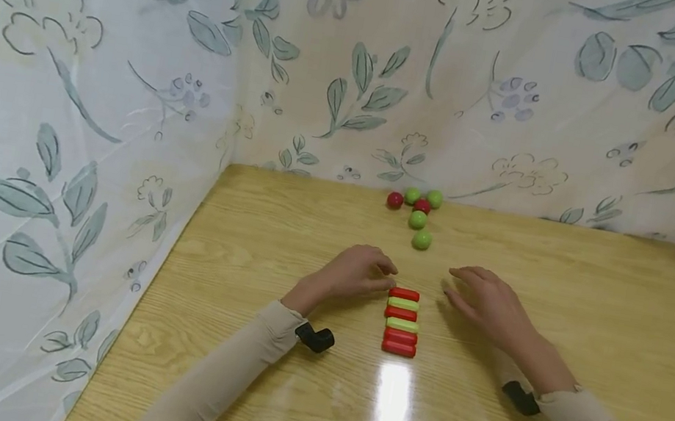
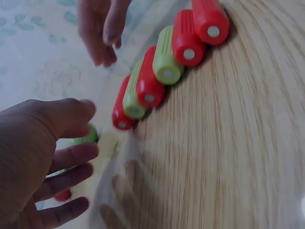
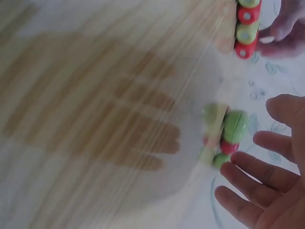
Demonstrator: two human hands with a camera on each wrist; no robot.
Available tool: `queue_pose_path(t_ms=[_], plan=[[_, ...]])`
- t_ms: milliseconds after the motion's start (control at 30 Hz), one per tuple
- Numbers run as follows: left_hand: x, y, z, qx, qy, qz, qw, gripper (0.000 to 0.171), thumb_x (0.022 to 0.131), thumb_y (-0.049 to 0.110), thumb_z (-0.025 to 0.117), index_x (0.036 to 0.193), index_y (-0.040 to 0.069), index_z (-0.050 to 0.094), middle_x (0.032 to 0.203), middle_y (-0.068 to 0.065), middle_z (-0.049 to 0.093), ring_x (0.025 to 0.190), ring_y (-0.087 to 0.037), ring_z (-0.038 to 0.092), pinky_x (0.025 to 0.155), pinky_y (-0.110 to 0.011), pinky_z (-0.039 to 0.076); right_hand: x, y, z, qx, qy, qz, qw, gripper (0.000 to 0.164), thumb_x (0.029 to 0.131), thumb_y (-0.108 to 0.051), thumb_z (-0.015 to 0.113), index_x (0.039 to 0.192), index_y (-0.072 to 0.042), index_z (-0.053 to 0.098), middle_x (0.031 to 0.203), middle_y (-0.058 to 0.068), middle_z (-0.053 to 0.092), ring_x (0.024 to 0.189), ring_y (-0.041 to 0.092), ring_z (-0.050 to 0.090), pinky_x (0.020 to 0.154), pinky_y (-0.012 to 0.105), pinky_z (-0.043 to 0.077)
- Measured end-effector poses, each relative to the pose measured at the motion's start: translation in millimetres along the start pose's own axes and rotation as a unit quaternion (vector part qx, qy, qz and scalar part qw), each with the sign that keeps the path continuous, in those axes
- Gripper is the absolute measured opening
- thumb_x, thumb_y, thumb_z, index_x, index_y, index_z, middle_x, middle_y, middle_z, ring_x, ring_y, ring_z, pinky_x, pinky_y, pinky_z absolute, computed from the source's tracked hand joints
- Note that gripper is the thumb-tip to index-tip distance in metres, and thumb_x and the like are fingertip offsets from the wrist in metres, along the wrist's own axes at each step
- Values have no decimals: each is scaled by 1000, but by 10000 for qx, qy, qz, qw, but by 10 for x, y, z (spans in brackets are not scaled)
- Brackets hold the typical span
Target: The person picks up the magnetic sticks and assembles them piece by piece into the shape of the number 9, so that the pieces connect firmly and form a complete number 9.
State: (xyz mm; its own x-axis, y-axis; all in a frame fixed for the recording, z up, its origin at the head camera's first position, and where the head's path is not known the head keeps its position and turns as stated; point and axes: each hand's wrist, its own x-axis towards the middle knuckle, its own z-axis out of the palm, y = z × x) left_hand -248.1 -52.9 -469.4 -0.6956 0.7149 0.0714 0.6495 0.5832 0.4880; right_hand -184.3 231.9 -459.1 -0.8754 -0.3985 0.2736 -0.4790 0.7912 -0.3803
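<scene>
A column of short red and yellow-green magnetic rods lies on the table, side by side; the farthest red rod [image 1: 404, 294] is closest to my left hand [image 1: 361, 272]. A yellow-green rod [image 1: 402, 325] sits lower in the column, and the nearest red rod [image 1: 398, 349] ends it. Pale round dots mark the rod ends in the left wrist view. My left hand [image 2: 43, 157], fingers spread and loosely bent, holds nothing beside the column's far end. On the opposite side, my right hand [image 1: 486, 302] hovers with its fingers apart and nothing in them.
Beyond the hands, small balls cluster near the table's back edge, among them a green ball [image 1: 422, 239] and a dark red ball [image 1: 395, 200]. Flower-patterned sheeting [image 1: 362, 65] rises behind and left of the wooden table [image 1: 242, 217]. Black straps circle both wrists.
</scene>
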Motion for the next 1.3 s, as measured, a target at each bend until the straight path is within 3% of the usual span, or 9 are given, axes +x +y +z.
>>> queue_pose_path(t_ms=[200,367,500,600,867,1033,1167,1300], plan=[[158,46,105,-1,-431,153,9990,22,95,30,71,109,15,77,99,8,70,92,-4,60,84,-20,45,118,-89,137,407,-79,-240,9989,23,91,-12,74,111,1,73,103,13,72,94,31,68,82,50,54],[206,59,80,172,-491,222,9984,20,95,30,72,107,15,78,95,8,69,88,-4,59,80,-20,46,252,-137,273,979,-248,-336,9943,14,88,-10,78,101,-5,77,91,1,73,79,15,67,70,36,56],[252,45,68,265,-473,365,9979,21,96,32,69,109,17,78,95,10,69,87,-3,58,79,-20,45,341,-153,328,1109,-295,-389,9926,10,86,-10,80,96,-8,78,87,-3,72,75,9,65,65,31,54],[275,36,76,294,-386,399,9980,21,95,31,70,108,17,78,92,11,68,85,-3,57,77,-20,44,383,-147,354,1150,-268,-301,9926,10,84,-9,81,94,-9,79,86,-3,72,73,9,64,64,30,53],[305,-21,157,644,-82,114,9978,21,93,32,73,109,19,77,91,11,61,85,-7,53,75,-21,42,482,-88,405,1272,-271,-1,9915,10,86,-9,79,97,-7,79,88,-1,73,76,13,65,68,34,54],[329,-50,172,833,-17,72,9965,22,95,32,70,110,18,76,94,9,63,87,-7,54,77,-22,44,592,3,336,1194,30,458,9918,12,88,-12,78,97,-3,77,91,7,73,77,20,69,68,39,56],[327,-56,153,854,-2,25,9963,22,96,32,69,110,17,76,95,8,63,85,-6,54,75,-21,43,729,60,261,941,275,800,9920,26,88,-16,79,105,1,72,100,16,72,85,29,70,73,47,56],[321,-48,121,792,104,-71,9968,22,96,32,69,111,17,76,96,8,62,83,-5,53,73,-20,43,854,100,244,678,71,949,9932,43,86,-21,80,119,3,67,113,21,68,97,34,67,79,50,54]])
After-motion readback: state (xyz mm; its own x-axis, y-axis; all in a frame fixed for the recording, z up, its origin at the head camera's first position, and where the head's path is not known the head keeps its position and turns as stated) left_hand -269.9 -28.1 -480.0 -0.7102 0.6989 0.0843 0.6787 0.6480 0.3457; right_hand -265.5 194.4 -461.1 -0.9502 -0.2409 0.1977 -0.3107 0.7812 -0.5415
